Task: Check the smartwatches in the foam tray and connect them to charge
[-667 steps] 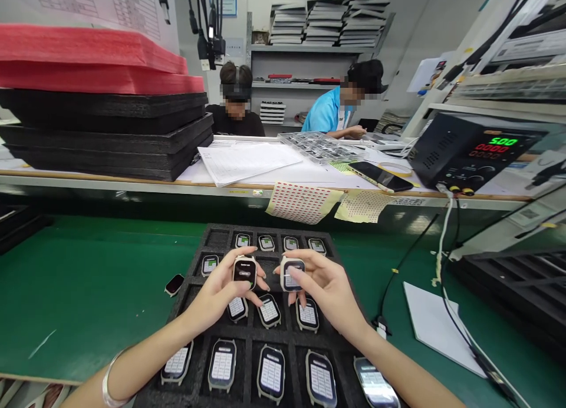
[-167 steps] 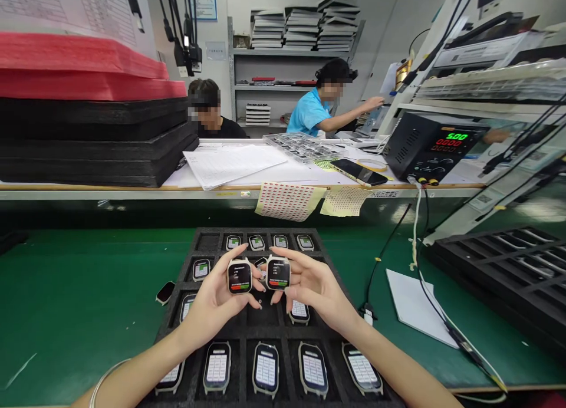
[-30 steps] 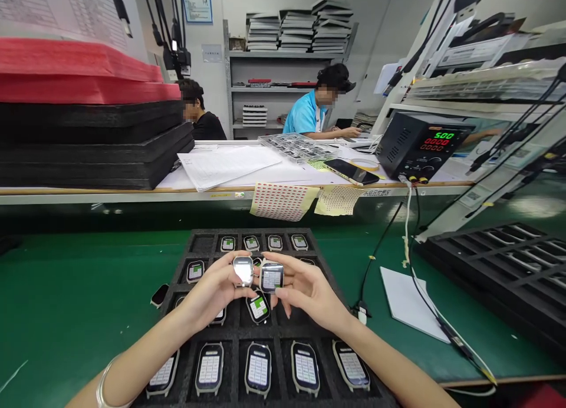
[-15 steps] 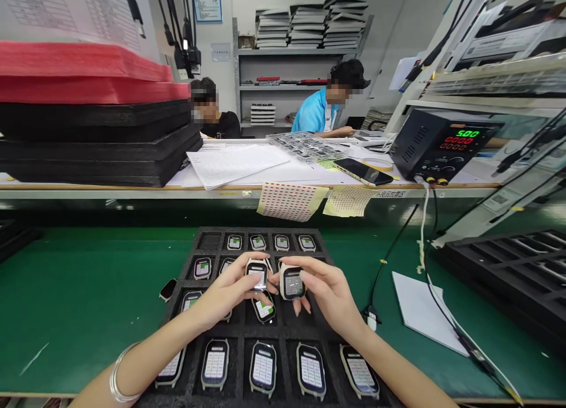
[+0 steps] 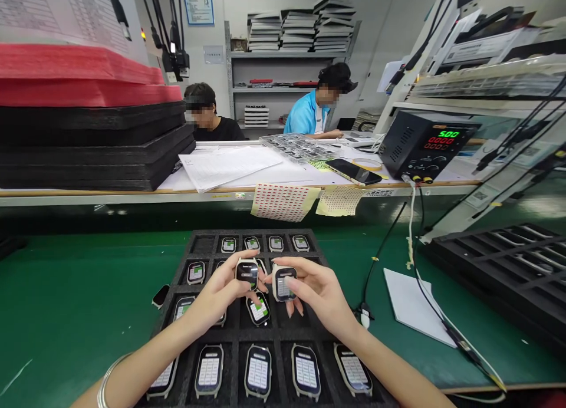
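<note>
My left hand (image 5: 230, 284) grips a smartwatch case (image 5: 247, 272) without a strap, its screen mostly dark with small text. Beside it, my right hand (image 5: 316, 287) holds a second smartwatch case (image 5: 283, 283), whose screen shows a pale grid; the right thumb lies on the glass. Both watches are raised over a black foam tray (image 5: 276, 337) with square compartments. Several more watches sit in the tray. The one just below my hands (image 5: 258, 309) shows green and white on its screen, while a front-row watch (image 5: 257, 371) shows a white grid.
One dark-screened watch (image 5: 160, 296) lies on the green mat (image 5: 88, 296) left of the tray. White sheets (image 5: 418, 308), cables (image 5: 365, 313) and another foam tray (image 5: 504, 278) are on the right. A power supply (image 5: 427, 145) and a phone (image 5: 354, 171) rest on the shelf. Two people sit beyond.
The left-hand watch's screen has gone from a pale grid to mostly dark with text. The view has shifted slightly; both hands still hold their watches above the tray.
</note>
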A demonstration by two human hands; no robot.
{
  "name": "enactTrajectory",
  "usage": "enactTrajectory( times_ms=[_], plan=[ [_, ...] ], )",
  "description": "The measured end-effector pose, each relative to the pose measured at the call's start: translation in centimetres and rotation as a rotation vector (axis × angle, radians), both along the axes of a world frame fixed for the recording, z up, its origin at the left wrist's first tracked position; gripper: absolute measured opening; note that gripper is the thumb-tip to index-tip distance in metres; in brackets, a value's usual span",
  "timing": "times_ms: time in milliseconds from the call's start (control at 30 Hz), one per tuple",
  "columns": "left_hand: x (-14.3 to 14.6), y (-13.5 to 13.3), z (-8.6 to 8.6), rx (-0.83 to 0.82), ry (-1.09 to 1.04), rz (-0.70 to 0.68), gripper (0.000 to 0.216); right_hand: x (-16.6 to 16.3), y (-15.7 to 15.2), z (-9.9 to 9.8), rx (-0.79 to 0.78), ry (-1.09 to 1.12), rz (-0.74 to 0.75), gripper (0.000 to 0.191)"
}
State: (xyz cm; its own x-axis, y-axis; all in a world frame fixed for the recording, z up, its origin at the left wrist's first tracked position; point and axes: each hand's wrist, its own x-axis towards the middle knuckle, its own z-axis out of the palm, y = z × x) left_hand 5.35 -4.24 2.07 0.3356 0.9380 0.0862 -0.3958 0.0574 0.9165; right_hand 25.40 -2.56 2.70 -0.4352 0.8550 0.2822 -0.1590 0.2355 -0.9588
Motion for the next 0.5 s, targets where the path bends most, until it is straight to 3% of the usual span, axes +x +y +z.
enactTrajectory(
  times_ms=[500],
  plan=[
    [0.03,-0.17,0.2,-0.005,0.101,-0.003,0.049,-0.03,0.19,-0.01,-0.011,-0.017,-0.024,0.027]
  ],
)
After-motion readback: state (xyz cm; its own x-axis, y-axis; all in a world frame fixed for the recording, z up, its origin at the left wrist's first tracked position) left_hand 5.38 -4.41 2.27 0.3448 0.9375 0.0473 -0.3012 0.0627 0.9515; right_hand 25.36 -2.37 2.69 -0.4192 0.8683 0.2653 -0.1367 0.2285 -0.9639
